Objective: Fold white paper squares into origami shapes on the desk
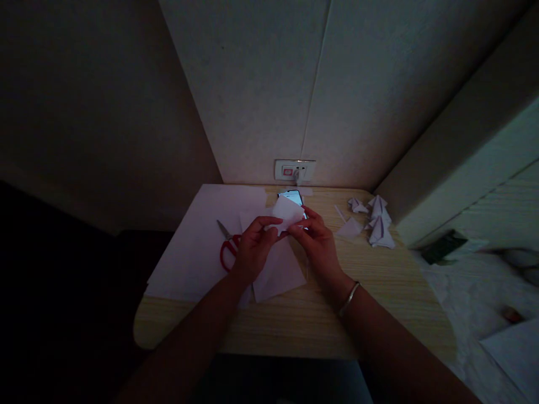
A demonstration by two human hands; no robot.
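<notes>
My left fingers (264, 220): pinched nearly together on a small white paper piece (288, 211).
My right fingers (314, 215): pinching its right edge.
Paper: above the pale wood-grain tabletop (379, 292), inside its front edge.
Room: bare tabletop beside my right wrist (red-handled metal scissors (229, 238) crowd my left).

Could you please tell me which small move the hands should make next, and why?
Probably the right hand should press along the lower edge of the small white paper while the left hand steadies it: both hands' fingers are at its lower part, and folded paper pieces on the table suggest creasing may be useful.
</notes>
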